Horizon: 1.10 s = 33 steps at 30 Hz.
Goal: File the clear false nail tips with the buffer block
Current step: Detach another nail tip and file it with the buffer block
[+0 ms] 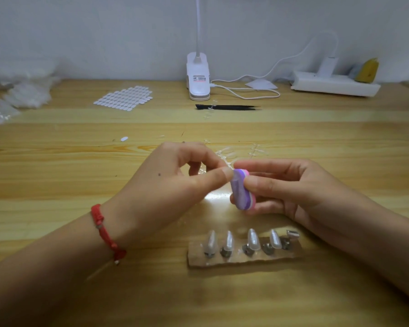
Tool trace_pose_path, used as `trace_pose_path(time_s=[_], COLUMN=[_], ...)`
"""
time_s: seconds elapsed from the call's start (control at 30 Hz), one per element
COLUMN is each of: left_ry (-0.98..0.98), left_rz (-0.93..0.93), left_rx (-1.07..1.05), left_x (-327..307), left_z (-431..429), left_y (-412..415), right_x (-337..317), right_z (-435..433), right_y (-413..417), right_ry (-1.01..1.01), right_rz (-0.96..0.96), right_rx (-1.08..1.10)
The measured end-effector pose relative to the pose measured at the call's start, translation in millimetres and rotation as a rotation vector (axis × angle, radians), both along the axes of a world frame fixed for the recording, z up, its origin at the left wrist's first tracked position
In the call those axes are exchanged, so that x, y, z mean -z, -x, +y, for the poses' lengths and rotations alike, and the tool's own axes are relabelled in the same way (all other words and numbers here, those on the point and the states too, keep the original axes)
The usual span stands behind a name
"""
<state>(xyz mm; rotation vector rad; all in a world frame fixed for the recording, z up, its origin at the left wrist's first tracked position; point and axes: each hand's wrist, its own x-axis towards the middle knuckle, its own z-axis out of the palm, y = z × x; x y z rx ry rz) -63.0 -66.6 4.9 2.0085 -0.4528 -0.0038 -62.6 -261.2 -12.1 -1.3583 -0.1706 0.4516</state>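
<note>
My right hand (291, 185) grips a small purple and pink buffer block (240, 191) upright between thumb and fingers, above the middle of the wooden table (57, 180). My left hand (175, 182) pinches a clear false nail tip (228, 164) between thumb and forefinger and holds it against the top of the block. The tip is mostly hidden by my fingers. More clear nail tips (224, 154) lie on the table just behind my hands.
A cardboard strip (243, 259) with several pearly nails on metal stands lies near me. Behind my hands are black tweezers (229, 107), a sheet of white adhesive tabs (124, 97), a clip lamp (198, 79), a power strip (333, 83) and plastic bags (17, 95) at left.
</note>
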Motion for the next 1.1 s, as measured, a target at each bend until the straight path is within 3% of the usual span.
trace_pose_path(time_s=[0.23, 0.33, 0.43, 0.53, 0.67, 0.87, 1.1], left_ry=[-0.035, -0.104, 0.002, 0.200, 0.326, 0.444, 0.433], left_rz=[-0.041, -0.052, -0.004, 0.142, 0.204, 0.292, 0.200], left_rx=[0.000, 0.100, 0.049, -0.096, -0.094, -0.055, -0.030], left_x=[0.8, 1.0, 1.7, 3.4, 2.1, -0.8, 2.0], left_z=[0.0, -2.3, -2.0, -0.5, -5.7, -12.9, -10.3], left_y=[0.3, 3.2, 3.1, 0.8, 6.1, 11.7, 13.9], right_x=[2.3, 1.6, 0.1, -3.1, -4.5, -5.1, -7.3], right_z=[0.3, 0.4, -3.3, -1.2, 6.5, 8.8, 8.9], right_y=[-0.5, -2.8, -6.2, -1.2, 9.3, 12.2, 15.3], right_ry=[0.011, -0.030, -0.031, 0.119, 0.391, 0.430, 0.428], right_rz=[-0.011, -0.014, -0.056, -0.272, -0.660, -0.770, -0.838], right_rx=[0.023, 0.119, 0.230, 0.233, 0.278, 0.322, 0.408])
